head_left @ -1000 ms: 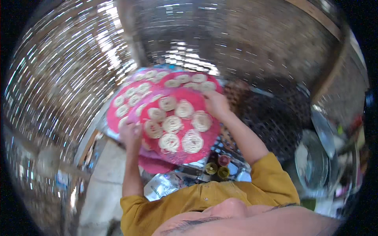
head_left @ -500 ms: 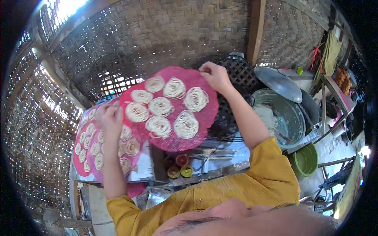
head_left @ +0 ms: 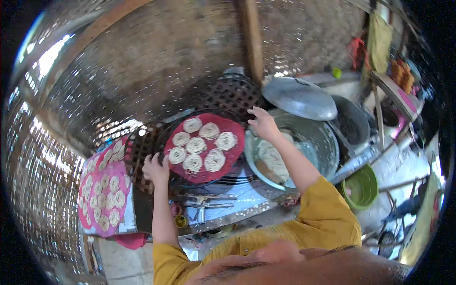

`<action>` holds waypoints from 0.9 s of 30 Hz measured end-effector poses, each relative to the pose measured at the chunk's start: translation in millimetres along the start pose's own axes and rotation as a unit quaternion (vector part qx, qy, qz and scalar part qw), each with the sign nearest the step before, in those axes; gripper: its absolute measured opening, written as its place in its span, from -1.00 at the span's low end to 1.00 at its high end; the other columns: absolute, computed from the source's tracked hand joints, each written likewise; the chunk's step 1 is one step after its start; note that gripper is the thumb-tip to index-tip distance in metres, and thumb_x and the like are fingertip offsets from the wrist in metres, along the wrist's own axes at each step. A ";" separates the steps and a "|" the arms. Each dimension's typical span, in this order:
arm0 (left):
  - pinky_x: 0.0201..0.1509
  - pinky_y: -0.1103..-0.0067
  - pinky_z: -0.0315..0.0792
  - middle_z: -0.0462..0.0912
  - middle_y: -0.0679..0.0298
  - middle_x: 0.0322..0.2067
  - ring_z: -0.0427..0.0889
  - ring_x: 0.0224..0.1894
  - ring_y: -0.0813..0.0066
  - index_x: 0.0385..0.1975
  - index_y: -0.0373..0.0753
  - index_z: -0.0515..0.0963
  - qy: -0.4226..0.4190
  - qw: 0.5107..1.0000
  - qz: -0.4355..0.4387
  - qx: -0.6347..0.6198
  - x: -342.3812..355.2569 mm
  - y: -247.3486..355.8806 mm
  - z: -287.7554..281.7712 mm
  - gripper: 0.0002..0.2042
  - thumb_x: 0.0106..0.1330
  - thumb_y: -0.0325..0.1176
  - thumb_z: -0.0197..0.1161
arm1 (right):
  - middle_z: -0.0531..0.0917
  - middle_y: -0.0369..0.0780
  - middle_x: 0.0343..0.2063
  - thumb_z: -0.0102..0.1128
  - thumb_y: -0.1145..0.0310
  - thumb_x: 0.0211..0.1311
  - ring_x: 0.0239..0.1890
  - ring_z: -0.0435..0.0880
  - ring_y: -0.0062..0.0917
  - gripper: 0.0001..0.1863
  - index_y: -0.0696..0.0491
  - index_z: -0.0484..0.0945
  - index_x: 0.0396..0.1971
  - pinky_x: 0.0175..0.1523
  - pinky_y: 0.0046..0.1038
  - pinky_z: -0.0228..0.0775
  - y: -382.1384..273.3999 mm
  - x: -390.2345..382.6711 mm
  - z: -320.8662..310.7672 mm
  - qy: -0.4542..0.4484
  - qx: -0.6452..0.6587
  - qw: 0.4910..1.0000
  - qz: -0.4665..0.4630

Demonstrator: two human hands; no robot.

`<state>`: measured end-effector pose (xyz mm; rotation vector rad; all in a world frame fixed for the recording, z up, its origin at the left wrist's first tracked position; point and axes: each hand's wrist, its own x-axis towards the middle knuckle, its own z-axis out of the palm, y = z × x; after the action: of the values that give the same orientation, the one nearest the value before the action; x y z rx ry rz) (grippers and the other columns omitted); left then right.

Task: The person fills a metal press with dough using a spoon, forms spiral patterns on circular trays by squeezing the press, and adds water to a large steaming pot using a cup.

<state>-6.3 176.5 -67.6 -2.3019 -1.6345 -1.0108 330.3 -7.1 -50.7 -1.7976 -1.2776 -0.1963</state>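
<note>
A round pink sheet (head_left: 204,174) bears several coiled nests of pale noodles (head_left: 195,145) and rests on a dark, partly hidden support in front of me. At the sheet's left edge, my left hand (head_left: 156,171) is open, its fingers spread and holding nothing. My right hand (head_left: 262,124) hovers just off the sheet's upper right edge, fingers apart and empty, over the rim of a large grey basin (head_left: 327,151). Pale dough or batter (head_left: 276,159) lies in that basin. More pink sheets with smaller coils (head_left: 103,202) overlap at the left.
Behind the sheet leans a dark lattice basket (head_left: 232,92). A domed metal lid (head_left: 300,98) lies across the far rim of the basin, beside a dark pot (head_left: 352,121). Lower right is a green plastic tub (head_left: 361,190). Small cups (head_left: 180,220) stand near the table's front edge.
The noodle-covered pink sheet, held up by its edge before, has come down onto the dark support. Both hands have let go and opened. The view has shifted toward the right.
</note>
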 end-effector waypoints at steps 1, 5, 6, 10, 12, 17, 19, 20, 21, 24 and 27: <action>-0.07 0.17 0.14 0.30 0.19 -0.01 0.23 -0.02 0.11 -0.18 -0.06 0.46 0.028 0.998 0.050 -0.036 -9.2 7.2 -6.3 -0.63 0.04 -0.03 0.14 | 0.46 -0.07 -0.13 0.15 0.37 -0.08 -0.07 0.41 -0.19 -0.67 0.12 0.46 -0.23 -0.02 -0.33 0.29 -10.9 -29.1 -30.2 0.079 0.040 0.996 -0.021; -0.01 0.27 0.13 0.32 0.15 -0.02 0.23 -0.01 0.12 -0.19 -0.17 0.45 0.004 0.977 0.136 -0.163 -70.5 87.5 -41.3 -0.64 0.03 -0.15 0.19 | 0.50 -0.13 -0.28 0.17 0.34 -0.09 -0.21 0.47 -0.25 -0.68 0.04 0.46 -0.25 -0.12 -0.32 0.34 0.2 -218.4 -95.8 0.116 -0.072 0.989 0.053; -0.01 0.29 0.12 0.33 0.14 -0.04 0.25 -0.03 0.14 -0.20 -0.18 0.45 0.025 0.951 0.221 -0.212 -89.6 103.0 -43.1 -0.65 0.03 -0.17 0.20 | 0.50 -0.13 -0.29 0.16 0.33 -0.09 -0.22 0.47 -0.26 -0.70 0.04 0.46 -0.27 -0.14 -0.33 0.35 -2.9 -264.3 -103.7 0.082 -0.090 0.988 0.091; 0.00 0.32 0.10 0.37 0.14 -0.08 0.26 -0.07 0.15 -0.23 -0.17 0.46 -0.037 0.874 0.371 -0.312 -174.2 174.8 -43.9 -0.67 0.01 -0.19 0.22 | 0.49 -0.13 -0.36 0.12 0.32 -0.07 -0.27 0.49 -0.28 -0.73 0.04 0.48 -0.31 -0.19 -0.35 0.36 -8.5 -407.8 -143.5 -0.071 -0.184 0.945 0.260; 0.02 0.31 0.09 0.34 0.12 -0.06 0.26 -0.06 0.13 -0.22 -0.19 0.45 -0.097 0.849 0.391 -0.342 -213.0 209.7 -35.9 -0.64 0.00 -0.17 0.22 | 0.48 -0.14 -0.43 0.08 0.33 -0.05 -0.34 0.51 -0.29 -0.76 0.04 0.48 -0.31 -0.26 -0.34 0.38 -0.4 -445.5 -165.7 -0.102 -0.220 0.911 0.332; 0.04 0.26 0.08 0.29 0.08 -0.03 0.25 -0.02 0.09 -0.17 -0.23 0.42 -0.183 0.791 0.416 -0.409 -259.0 309.1 -33.4 -0.58 -0.02 -0.16 0.23 | 0.48 -0.12 -0.48 0.06 0.34 -0.03 -0.43 0.50 -0.24 -0.81 0.06 0.47 -0.38 -0.36 -0.31 0.37 71.6 -460.5 -225.8 0.002 -0.269 0.885 0.380; 0.07 0.24 0.07 0.29 0.07 -0.03 0.23 0.03 0.05 -0.13 -0.23 0.39 -0.214 0.767 0.417 -0.438 -271.7 355.3 -36.3 -0.54 -0.04 -0.16 0.24 | 0.48 -0.10 -0.48 0.05 0.35 -0.02 -0.44 0.49 -0.22 -0.84 0.08 0.46 -0.42 -0.37 -0.29 0.36 107.2 -465.6 -249.8 0.051 -0.280 0.878 0.385; 0.12 0.23 0.03 0.26 0.04 0.01 0.19 0.07 0.01 -0.06 -0.25 0.33 -0.221 0.769 0.433 -0.416 -277.4 378.0 -39.6 -0.48 -0.02 -0.14 0.22 | 0.48 -0.08 -0.48 0.04 0.36 -0.02 -0.45 0.49 -0.20 -0.84 0.09 0.46 -0.42 -0.37 -0.28 0.35 127.0 -468.8 -262.7 0.075 -0.274 0.871 0.401; 0.12 0.23 0.03 0.26 0.04 0.01 0.19 0.07 0.01 -0.06 -0.25 0.33 -0.223 0.767 0.434 -0.417 -283.8 400.6 -37.7 -0.48 -0.02 -0.14 0.22 | 0.48 -0.07 -0.47 0.04 0.37 -0.03 -0.45 0.49 -0.18 -0.85 0.10 0.45 -0.43 -0.36 -0.26 0.34 149.1 -473.4 -276.0 0.098 -0.267 0.863 0.417; 0.17 0.18 -0.03 0.16 -0.06 0.07 0.13 0.12 -0.04 0.06 -0.32 0.17 -0.169 0.783 0.429 -0.418 -299.7 472.7 -16.0 -0.38 0.03 -0.13 0.17 | 0.48 -0.04 -0.53 0.06 0.37 -0.05 -0.45 0.48 -0.12 -0.81 0.11 0.45 -0.40 -0.36 -0.21 0.32 244.6 -511.9 -303.9 0.127 -0.226 0.882 0.394; 0.15 0.21 0.03 0.15 -0.10 0.08 0.14 0.12 -0.04 0.07 -0.35 0.14 -0.096 0.817 0.386 -0.416 -313.2 536.7 24.3 -0.40 0.12 -0.10 0.08 | 0.50 -0.01 -0.55 0.06 0.35 -0.05 -0.43 0.48 -0.09 -0.79 0.12 0.45 -0.38 -0.33 -0.18 0.31 356.6 -558.4 -318.7 0.007 -0.234 0.848 0.475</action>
<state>419.7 -271.6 -134.2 -3.2045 -0.0551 -1.4278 479.4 -643.1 -388.2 -2.6272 -0.1944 0.0534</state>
